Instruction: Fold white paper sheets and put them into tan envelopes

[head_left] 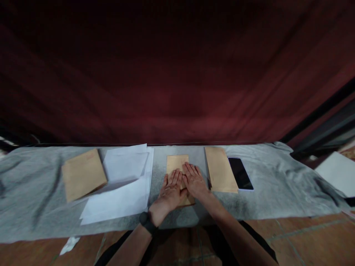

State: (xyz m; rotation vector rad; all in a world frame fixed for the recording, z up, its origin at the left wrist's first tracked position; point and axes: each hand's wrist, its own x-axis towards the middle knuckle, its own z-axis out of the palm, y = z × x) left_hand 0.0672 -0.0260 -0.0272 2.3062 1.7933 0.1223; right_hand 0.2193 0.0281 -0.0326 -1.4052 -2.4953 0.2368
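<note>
A brown paper envelope (177,161) lies upright before me on the grey cloth. Both my hands rest flat on it, side by side. My left hand (171,191), with a dark watch on its wrist, covers the envelope's left and middle part, fingers stretched out. My right hand (195,181) presses on its right side, fingers also extended and pointing away from me. Neither hand grips anything. Much of the envelope's middle is hidden under the palms. Just right of my right hand is a stack of brown envelopes (221,170).
A phone (240,173) lies beside the right stack. To the left are loose white sheets (119,197) and another brown paper pile (84,173). Grey cloth (271,184) covers the narrow surface, with a dark red curtain (177,92) behind. A white scrap (70,244) lies on the tiled floor.
</note>
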